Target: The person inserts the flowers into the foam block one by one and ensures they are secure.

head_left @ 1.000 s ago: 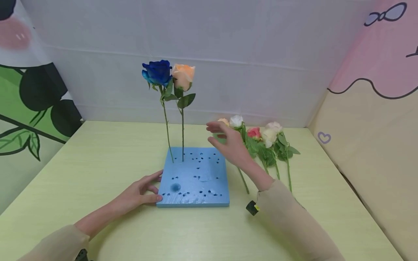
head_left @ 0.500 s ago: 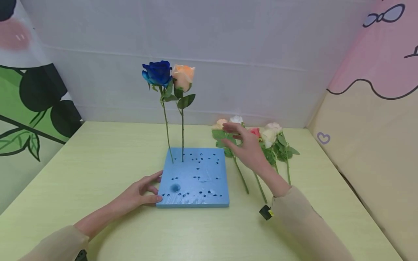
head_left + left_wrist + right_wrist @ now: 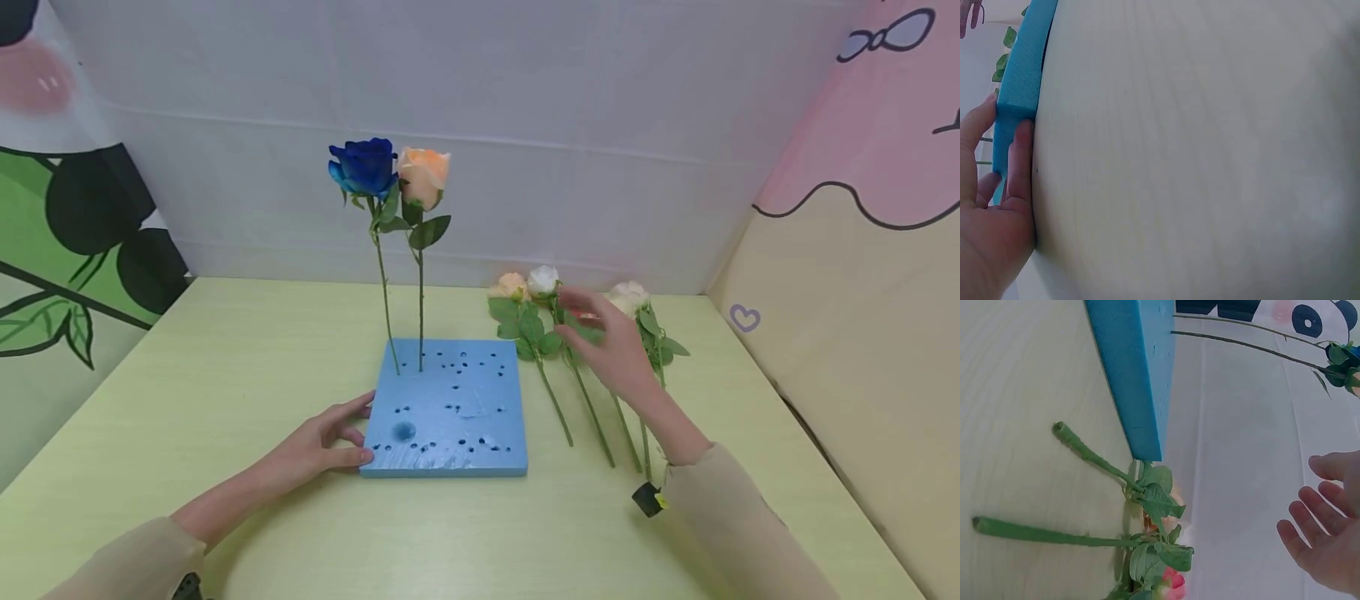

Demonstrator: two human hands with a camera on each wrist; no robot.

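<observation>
My left hand (image 3: 318,437) rests against the left side of a light blue foam block (image 3: 431,417), its thumb at the near corner. In the left wrist view the fingers lie along the block's side. The block's top has many holes. A blue rose (image 3: 365,168) and a peach rose (image 3: 424,177) stand upright in its far left part. My right hand (image 3: 611,342) hovers over roses lying on the table, its fingers loosely spread and holding nothing. It partly hides a red-pink rose (image 3: 1174,584). Left of it lie another peach rose (image 3: 512,286) and a white rose (image 3: 543,279).
A pale pink rose (image 3: 628,293) lies beyond my right hand, with several green stems pointing toward me. The pale yellow table (image 3: 262,342) meets a light fabric wall (image 3: 525,200) behind. Printed panels stand at both sides.
My right hand has moved rightward over the lying roses, uncovering the peach and white ones and covering the red-pink one. My left hand, the block and the standing roses stay in place.
</observation>
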